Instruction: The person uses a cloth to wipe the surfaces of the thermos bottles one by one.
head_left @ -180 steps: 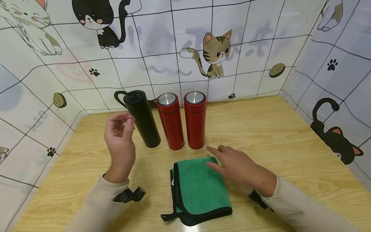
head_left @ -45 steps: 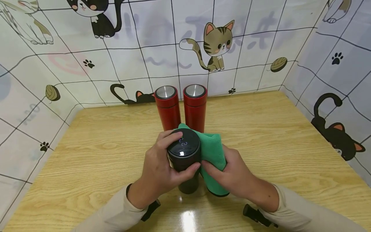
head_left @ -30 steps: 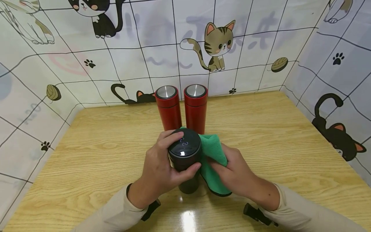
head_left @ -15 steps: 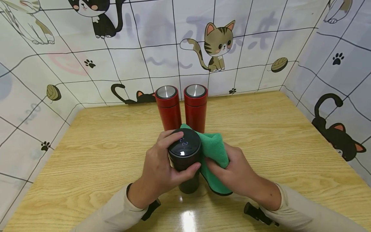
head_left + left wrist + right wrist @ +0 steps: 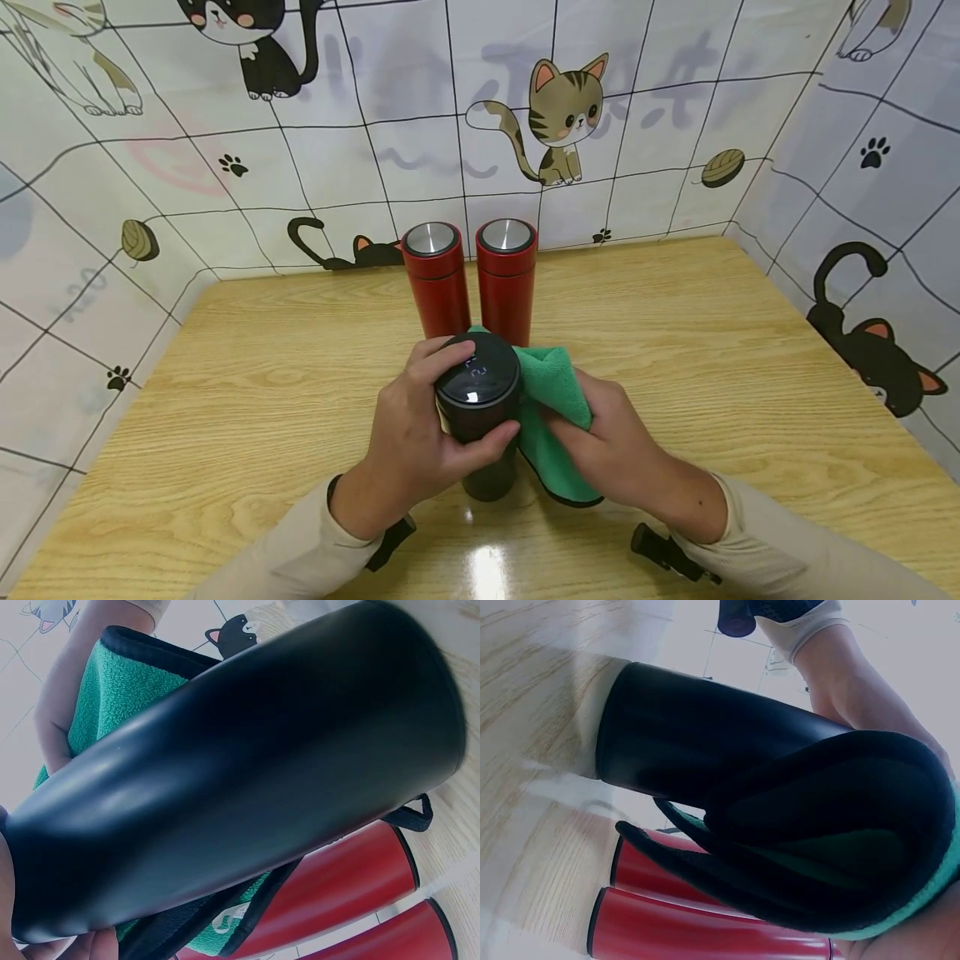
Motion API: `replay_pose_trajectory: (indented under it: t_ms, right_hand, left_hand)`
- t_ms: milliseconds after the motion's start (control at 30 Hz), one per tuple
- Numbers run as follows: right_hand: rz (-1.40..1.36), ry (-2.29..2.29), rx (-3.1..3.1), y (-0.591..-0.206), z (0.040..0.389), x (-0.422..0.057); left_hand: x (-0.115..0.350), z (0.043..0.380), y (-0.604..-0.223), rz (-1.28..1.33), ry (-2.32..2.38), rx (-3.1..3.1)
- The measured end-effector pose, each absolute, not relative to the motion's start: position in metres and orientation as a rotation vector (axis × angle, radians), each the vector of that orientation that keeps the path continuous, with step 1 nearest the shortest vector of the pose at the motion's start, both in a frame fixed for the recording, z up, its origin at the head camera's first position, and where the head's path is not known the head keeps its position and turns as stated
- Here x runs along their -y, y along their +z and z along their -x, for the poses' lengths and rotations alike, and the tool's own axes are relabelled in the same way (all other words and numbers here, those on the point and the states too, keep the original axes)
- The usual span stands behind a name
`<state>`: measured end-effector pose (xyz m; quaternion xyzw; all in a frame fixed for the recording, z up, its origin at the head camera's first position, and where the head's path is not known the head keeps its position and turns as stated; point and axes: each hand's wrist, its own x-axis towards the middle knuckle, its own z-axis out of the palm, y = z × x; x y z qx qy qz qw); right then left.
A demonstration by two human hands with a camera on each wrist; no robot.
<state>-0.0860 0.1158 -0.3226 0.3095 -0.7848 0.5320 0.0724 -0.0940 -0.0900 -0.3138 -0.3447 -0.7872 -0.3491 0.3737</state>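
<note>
In the head view a black thermos (image 5: 480, 379) with lit marks on its lid stands upright at the middle of the table. My left hand (image 5: 416, 433) grips it near the top, one fingertip on the lid and the thumb across the front. A green cloth (image 5: 551, 392) with black edging is bunched in my right hand (image 5: 611, 442), which holds it against the thermos's right and far side. The left wrist view shows the thermos's smooth black body (image 5: 240, 772) with the cloth (image 5: 135, 686) behind it. The folded cloth (image 5: 840, 840) hides the upper thermos (image 5: 697, 735) in the right wrist view.
Two red thermoses with silver lids, one on the left (image 5: 435, 283) and one on the right (image 5: 506, 283), stand just behind the black one. The wooden table (image 5: 300, 375) meets cat-print walls (image 5: 420, 150) at the back and sides.
Since six seconds ago, the black thermos has come from the back left to the front middle, and the cloth was picked up. Lately the right hand and cloth shift slightly against it; the left stays.
</note>
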Motion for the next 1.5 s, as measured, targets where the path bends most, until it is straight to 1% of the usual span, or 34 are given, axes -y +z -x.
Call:
replay_pose_trajectory:
  t_ms: [533, 900, 1167, 1500]
  right_hand:
    - [-0.97, 1.591, 2.377, -0.3221, 0.0875, -0.1162]
    - [-0.932, 1.623, 2.283, -0.3192, 0.0835, -0.117]
    - [-0.951, 1.591, 2.38, -0.3228, 0.085, -0.1146]
    - [-0.926, 1.618, 2.338, -0.3224, 0.0849, -0.116]
  left_hand:
    - [0.0908, 0.0934, -0.3133, 0.88, -0.881, 2.013]
    - [0.0899, 0.0943, -0.3136, 0.889, -0.884, 1.989]
    - [0.0912, 0.0932, -0.3143, 0.883, -0.885, 2.011]
    - [0.0904, 0.0934, -0.3135, 0.889, -0.892, 2.0]
